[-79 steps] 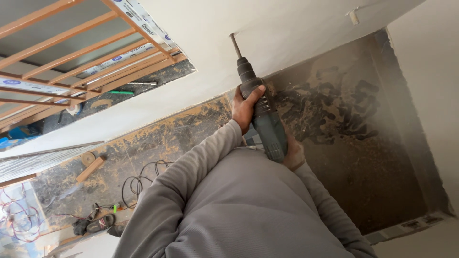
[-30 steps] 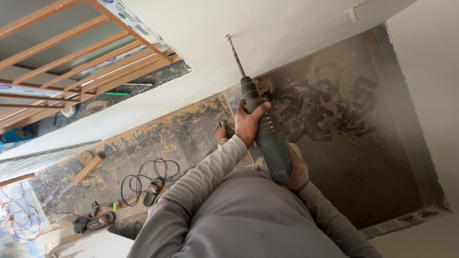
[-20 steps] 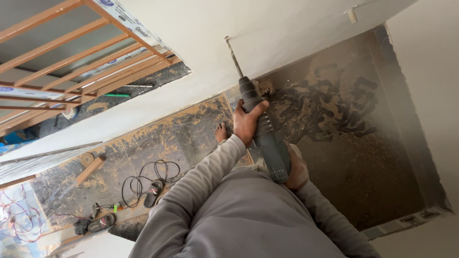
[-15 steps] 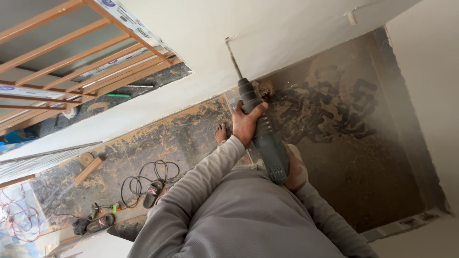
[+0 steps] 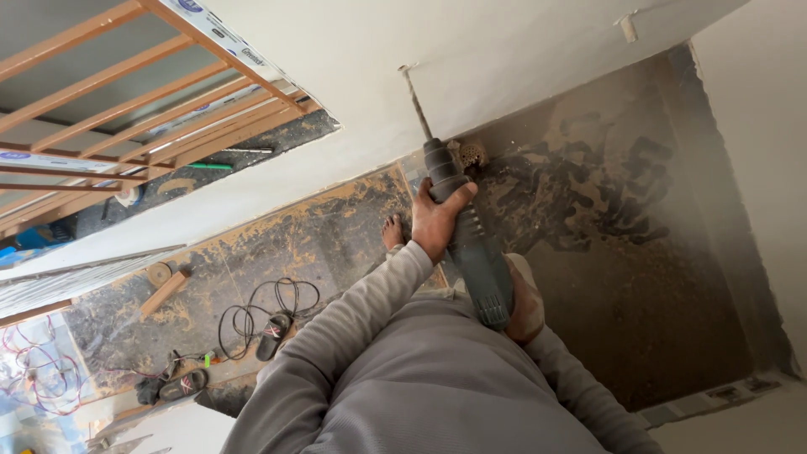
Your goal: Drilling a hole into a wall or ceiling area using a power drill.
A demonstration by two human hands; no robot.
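Observation:
A dark grey hammer drill [image 5: 471, 244] points up and away from me, and the tip of its long bit [image 5: 414, 97] rests against the white wall [image 5: 521, 50]. My left hand [image 5: 437, 223] wraps around the front of the drill body, with a grey sleeve running back to my shoulder. My right hand [image 5: 527, 304] grips the rear handle and is partly hidden by the tool. My bare foot [image 5: 392, 232] stands on the dusty floor just left of the drill.
Dust and rubble cover the dark floor [image 5: 639, 286]. A coiled black cable [image 5: 265, 304], sandals [image 5: 273, 324] and a wood block [image 5: 165, 291] lie at lower left. A wooden railing [image 5: 126, 101] runs across the upper left. A white wall [image 5: 756, 168] closes the right side.
Both hands keep their hold on the drill and the bit stays at the wall. The view has shifted a little, showing more of the floor with the cable.

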